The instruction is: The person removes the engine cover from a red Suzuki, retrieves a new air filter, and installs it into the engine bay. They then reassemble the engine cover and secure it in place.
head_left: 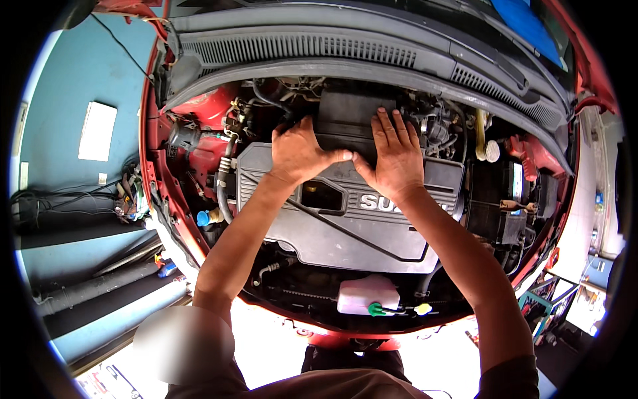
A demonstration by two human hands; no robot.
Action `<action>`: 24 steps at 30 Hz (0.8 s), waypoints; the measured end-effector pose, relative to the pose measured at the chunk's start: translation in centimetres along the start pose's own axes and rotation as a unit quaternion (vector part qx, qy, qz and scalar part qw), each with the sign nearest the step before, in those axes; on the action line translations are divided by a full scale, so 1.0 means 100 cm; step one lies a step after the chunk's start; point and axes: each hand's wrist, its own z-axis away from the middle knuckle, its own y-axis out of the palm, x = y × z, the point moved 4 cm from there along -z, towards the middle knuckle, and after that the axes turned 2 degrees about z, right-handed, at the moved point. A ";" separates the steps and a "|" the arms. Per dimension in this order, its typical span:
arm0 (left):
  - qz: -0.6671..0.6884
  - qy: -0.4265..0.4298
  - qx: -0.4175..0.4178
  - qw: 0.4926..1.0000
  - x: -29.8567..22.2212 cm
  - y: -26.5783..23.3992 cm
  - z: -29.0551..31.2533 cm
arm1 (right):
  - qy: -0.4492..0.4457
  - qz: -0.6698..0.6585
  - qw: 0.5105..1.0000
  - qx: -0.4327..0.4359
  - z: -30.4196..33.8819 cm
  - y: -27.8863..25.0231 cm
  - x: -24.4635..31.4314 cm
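A grey plastic engine cover [332, 246] with raised lettering lies over the middle of the engine. My left hand [299, 154] rests on its rear left part, thumb stretched out to the right and fingertips bent over the back edge. Beside it my right hand [397, 156] lies palm down, fingers spread and pointing away, on the cover's rear part. The two thumbs almost meet. Between and beyond the hands rises a dark box-shaped housing [349, 110]. Just in front of my left hand, the cover has a dark opening [323, 198].
A battery [495, 216] sits at the right of the engine bay. In front stands a whitish-pink fluid reservoir [367, 294] with a green cap. A blue cap [203, 218] is at the left. Beyond the engine runs the slatted cowl [299, 50]. Shelves with hoses [100, 286] stand left.
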 end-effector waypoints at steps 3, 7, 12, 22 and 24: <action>-0.003 0.018 -0.015 1.000 0.004 0.002 0.000 | -0.004 0.001 1.000 -0.008 -0.001 -0.002 0.000; -0.069 0.047 -0.044 0.996 0.001 0.002 -0.001 | 0.008 0.001 1.000 -0.010 0.002 -0.002 -0.005; -0.141 0.113 -0.289 0.940 0.023 0.027 0.026 | 0.006 0.011 0.999 -0.034 0.005 0.007 0.001; -0.121 0.097 -0.255 0.954 -0.004 0.035 0.016 | 0.074 0.104 0.991 0.045 0.021 0.007 -0.020; -0.195 0.059 -0.279 0.939 0.018 0.024 0.027 | 0.102 0.007 0.995 -0.008 0.041 -0.012 0.019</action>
